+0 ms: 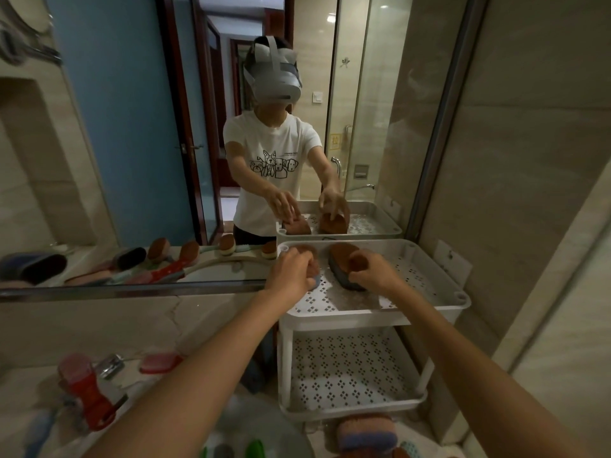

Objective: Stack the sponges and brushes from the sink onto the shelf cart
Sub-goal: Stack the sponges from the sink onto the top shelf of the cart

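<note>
A white shelf cart stands against the mirror wall, with a perforated top tray and a second tray below. My left hand grips a brown-topped brush with a light blue base at the tray's far left corner. My right hand holds a larger brush with brown bristles and a dark grey base, tilted on the top tray. Several more brushes and sponges, among them a red brush and a pink one, lie around the sink at the lower left.
A stack of pink and blue sponges lies at the bottom near the cart's foot. The lower cart tray holds nothing. A chrome tap sits by the sink. The mirror reflects a person and the counter. A marble wall closes the right side.
</note>
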